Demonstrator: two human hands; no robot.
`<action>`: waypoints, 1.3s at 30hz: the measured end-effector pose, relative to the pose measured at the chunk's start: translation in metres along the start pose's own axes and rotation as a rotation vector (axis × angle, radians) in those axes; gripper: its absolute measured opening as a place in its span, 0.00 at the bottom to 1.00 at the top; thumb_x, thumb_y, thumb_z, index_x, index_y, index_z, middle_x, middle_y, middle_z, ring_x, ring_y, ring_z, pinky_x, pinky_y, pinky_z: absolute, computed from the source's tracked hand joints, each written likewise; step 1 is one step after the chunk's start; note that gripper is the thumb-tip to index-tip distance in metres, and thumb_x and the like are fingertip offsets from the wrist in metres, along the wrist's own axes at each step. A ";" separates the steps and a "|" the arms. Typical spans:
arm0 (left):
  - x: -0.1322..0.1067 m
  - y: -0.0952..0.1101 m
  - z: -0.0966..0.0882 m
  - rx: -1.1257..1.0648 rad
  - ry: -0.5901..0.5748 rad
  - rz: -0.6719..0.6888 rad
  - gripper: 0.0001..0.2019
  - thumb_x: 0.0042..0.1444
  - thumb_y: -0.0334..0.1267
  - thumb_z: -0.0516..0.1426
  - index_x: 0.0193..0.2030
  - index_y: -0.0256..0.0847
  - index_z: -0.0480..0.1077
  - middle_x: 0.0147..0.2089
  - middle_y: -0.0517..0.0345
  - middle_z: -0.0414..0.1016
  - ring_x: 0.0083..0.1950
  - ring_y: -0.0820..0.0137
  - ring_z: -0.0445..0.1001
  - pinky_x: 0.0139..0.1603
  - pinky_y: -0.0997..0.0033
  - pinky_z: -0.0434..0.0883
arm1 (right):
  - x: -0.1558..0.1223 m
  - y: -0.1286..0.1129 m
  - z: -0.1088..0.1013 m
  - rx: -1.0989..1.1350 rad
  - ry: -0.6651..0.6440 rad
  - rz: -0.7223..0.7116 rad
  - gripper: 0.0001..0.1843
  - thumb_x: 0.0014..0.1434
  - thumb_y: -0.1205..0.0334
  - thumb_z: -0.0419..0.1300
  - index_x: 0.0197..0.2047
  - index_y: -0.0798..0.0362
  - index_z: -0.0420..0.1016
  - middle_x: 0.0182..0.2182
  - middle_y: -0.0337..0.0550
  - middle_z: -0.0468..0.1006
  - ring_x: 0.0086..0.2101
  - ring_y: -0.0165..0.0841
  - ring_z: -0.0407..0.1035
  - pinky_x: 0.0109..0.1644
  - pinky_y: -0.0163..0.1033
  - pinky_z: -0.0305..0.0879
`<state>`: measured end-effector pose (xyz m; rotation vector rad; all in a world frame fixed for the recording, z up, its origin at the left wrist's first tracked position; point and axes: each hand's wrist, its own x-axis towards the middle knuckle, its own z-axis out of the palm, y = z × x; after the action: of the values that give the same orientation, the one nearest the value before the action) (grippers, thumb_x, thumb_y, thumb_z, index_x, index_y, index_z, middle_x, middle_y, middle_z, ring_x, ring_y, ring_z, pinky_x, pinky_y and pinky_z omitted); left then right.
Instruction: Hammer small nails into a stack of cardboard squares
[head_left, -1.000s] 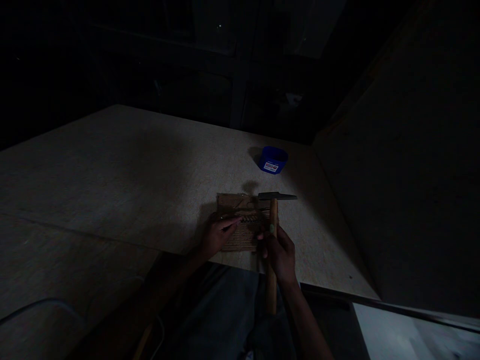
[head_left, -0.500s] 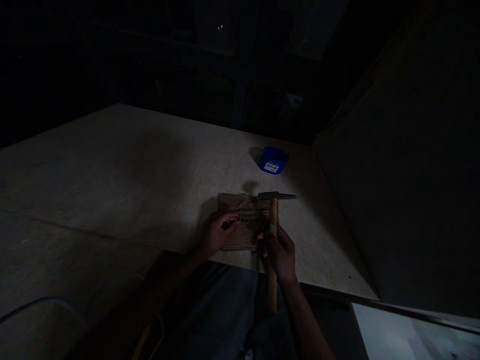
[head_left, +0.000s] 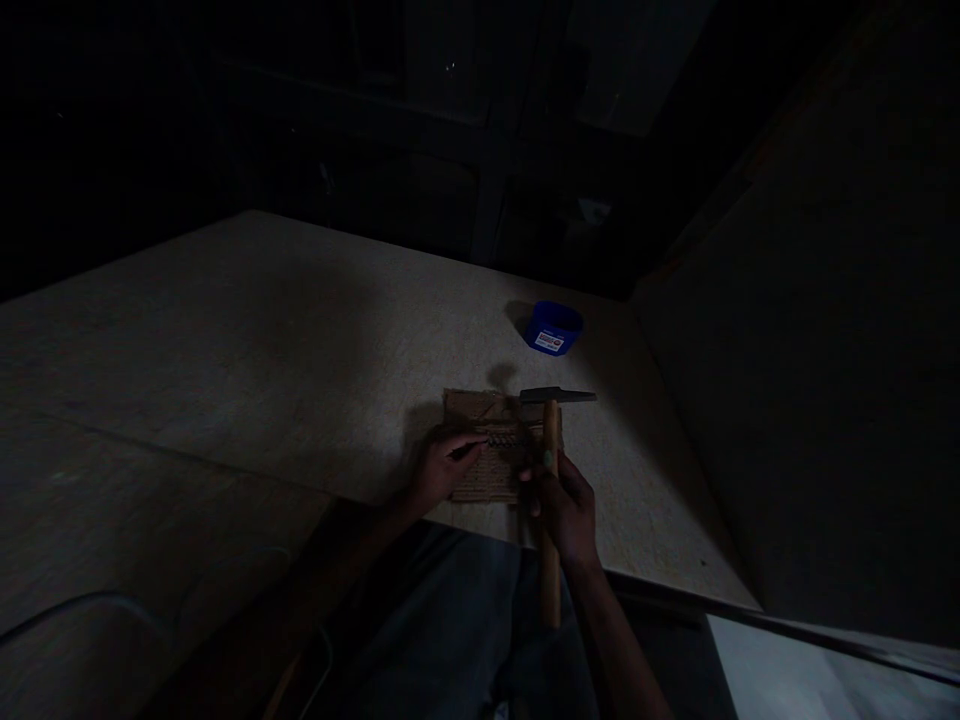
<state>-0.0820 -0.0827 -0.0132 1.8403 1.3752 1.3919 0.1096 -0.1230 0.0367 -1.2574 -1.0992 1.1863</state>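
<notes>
My right hand (head_left: 568, 510) is closed round the wooden handle of a hammer (head_left: 551, 545), whose dark metal head lies away from me over the right far part of a corrugated cardboard piece (head_left: 484, 485). A short dark strip (head_left: 504, 440), chain-like or twisted, rests across the middle of the cardboard. Its left end is pinched between the fingertips of my left hand (head_left: 444, 470). Toward the right, the strip runs close to my right fingers, and its end there is hidden in the dark. The dim light keeps its exact kind from showing.
Beyond the cardboard stands a blue plastic tub (head_left: 553, 330) with a white label. The pale tabletop (head_left: 315, 330) ends at my lap, and a dark upright panel (head_left: 810, 400) borders it on the right. A grey cable (head_left: 97, 598) curves at the lower left.
The whole view has shifted slightly, so things sit a little further right and lower. Both hands keep their holds on the strip and the hammer.
</notes>
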 end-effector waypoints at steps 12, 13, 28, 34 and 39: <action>0.001 -0.001 0.002 0.035 -0.046 -0.063 0.05 0.57 0.34 0.64 0.40 0.45 0.81 0.36 0.58 0.85 0.36 0.69 0.82 0.40 0.71 0.79 | -0.001 -0.009 0.001 -0.028 -0.030 -0.011 0.13 0.60 0.53 0.61 0.32 0.54 0.77 0.13 0.31 0.64 0.16 0.26 0.57 0.21 0.32 0.54; 0.001 -0.001 0.002 0.024 -0.042 -0.067 0.05 0.57 0.34 0.64 0.40 0.44 0.81 0.36 0.58 0.85 0.36 0.69 0.82 0.39 0.71 0.79 | -0.002 -0.011 0.000 -0.028 -0.034 -0.015 0.13 0.60 0.52 0.61 0.32 0.54 0.77 0.14 0.31 0.65 0.16 0.26 0.57 0.21 0.32 0.53; -0.002 -0.004 0.004 -0.047 -0.041 -0.111 0.09 0.55 0.29 0.63 0.43 0.42 0.77 0.38 0.57 0.84 0.39 0.67 0.84 0.41 0.69 0.80 | -0.033 -0.074 -0.021 -0.588 -0.402 -0.183 0.11 0.62 0.62 0.56 0.39 0.51 0.81 0.20 0.38 0.76 0.20 0.33 0.68 0.23 0.35 0.61; -0.002 -0.004 0.003 -0.038 -0.057 -0.209 0.13 0.53 0.29 0.64 0.46 0.42 0.74 0.38 0.56 0.84 0.39 0.65 0.83 0.40 0.69 0.80 | -0.035 -0.075 -0.010 -0.685 -0.447 -0.213 0.18 0.63 0.63 0.54 0.53 0.51 0.80 0.25 0.41 0.81 0.22 0.36 0.73 0.28 0.36 0.66; -0.002 -0.003 0.004 0.017 -0.077 -0.255 0.17 0.51 0.29 0.64 0.49 0.43 0.73 0.38 0.57 0.84 0.40 0.66 0.83 0.42 0.69 0.79 | -0.034 -0.069 -0.005 -0.815 -0.487 -0.118 0.25 0.64 0.63 0.50 0.61 0.56 0.74 0.30 0.46 0.83 0.29 0.38 0.76 0.33 0.37 0.68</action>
<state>-0.0801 -0.0827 -0.0181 1.6427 1.5243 1.1719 0.1134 -0.1542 0.1072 -1.4934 -2.1305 0.9992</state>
